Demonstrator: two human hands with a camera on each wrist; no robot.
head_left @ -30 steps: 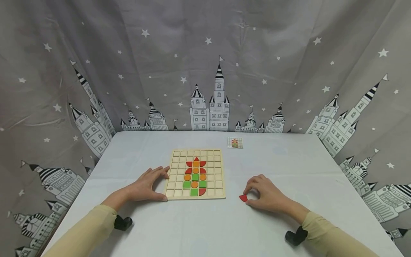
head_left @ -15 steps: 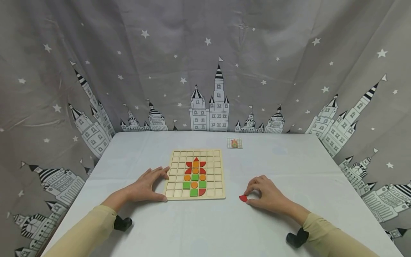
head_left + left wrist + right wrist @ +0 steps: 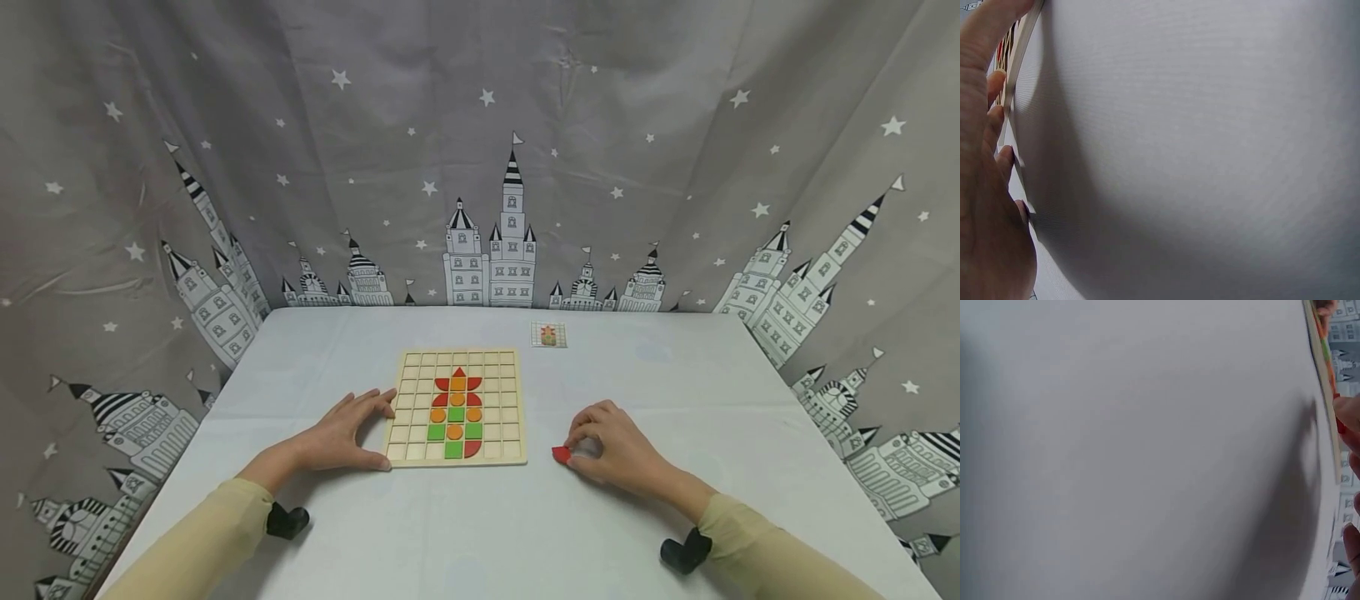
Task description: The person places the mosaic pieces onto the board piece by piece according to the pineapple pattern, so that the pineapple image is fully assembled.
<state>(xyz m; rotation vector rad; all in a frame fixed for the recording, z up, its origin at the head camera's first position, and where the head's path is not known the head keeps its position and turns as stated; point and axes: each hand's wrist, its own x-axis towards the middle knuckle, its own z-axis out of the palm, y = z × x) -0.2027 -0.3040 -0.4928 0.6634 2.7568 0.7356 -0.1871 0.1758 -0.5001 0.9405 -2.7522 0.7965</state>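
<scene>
A light wooden grid board (image 3: 498, 454) lies left of the middle of the table, with red, orange and green pieces set in several of its cells. My left hand (image 3: 341, 433) rests at its left edge, the thumb by the near corner and the fingers spread farther up; the left wrist view shows the fingers (image 3: 996, 125) along the rim. Right of the board, my right hand (image 3: 618, 450) pinches a small red piece (image 3: 560, 454) with a curved edge between thumb and forefinger. In the right wrist view that red piece (image 3: 1340, 427) is mostly hidden behind the thumb.
A small pattern card (image 3: 549, 334) with a coloured figure on a grid lies behind the board to the right. White cloth (image 3: 480, 533) covers the table. A grey curtain (image 3: 600, 100) printed with castles and stars hangs behind and at both sides.
My right hand has shifted slightly left and away from me, carrying the red piece, which now looks tilted. The left hand and the board stay in place.
</scene>
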